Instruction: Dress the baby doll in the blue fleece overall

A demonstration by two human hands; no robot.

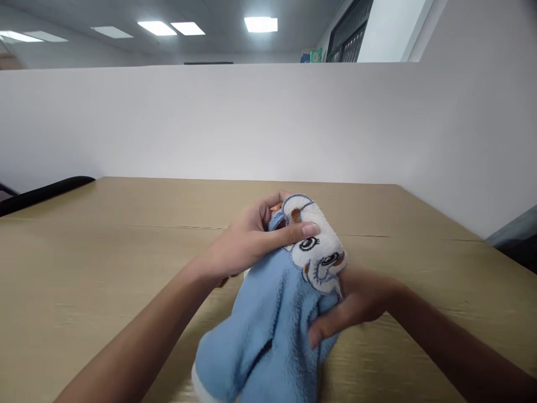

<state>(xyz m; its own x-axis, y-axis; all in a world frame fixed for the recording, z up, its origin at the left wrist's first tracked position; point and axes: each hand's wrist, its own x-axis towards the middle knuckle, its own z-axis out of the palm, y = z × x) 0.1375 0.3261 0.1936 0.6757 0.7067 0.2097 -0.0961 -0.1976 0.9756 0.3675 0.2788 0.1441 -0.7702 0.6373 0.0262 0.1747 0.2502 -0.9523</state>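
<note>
A light-blue fleecy cloth with a pale lower edge hangs in front of me over the table. Its top carries a white embroidered cartoon face with black-outlined eyes and small orange-brown patches. My left hand is closed on the upper part, its thumb pressed across the white face and the fingers mostly behind. On the right side, my right hand grips the fabric just below the face, thumb in front. The other right fingers are hidden by the cloth. Folds run down the blue part, whose bottom leaves the view.
The wood-toned table spreads to both sides, with a thin seam across it. A white partition wall rises behind. A black curved chair edge is at the left, and a dark grey object at the right.
</note>
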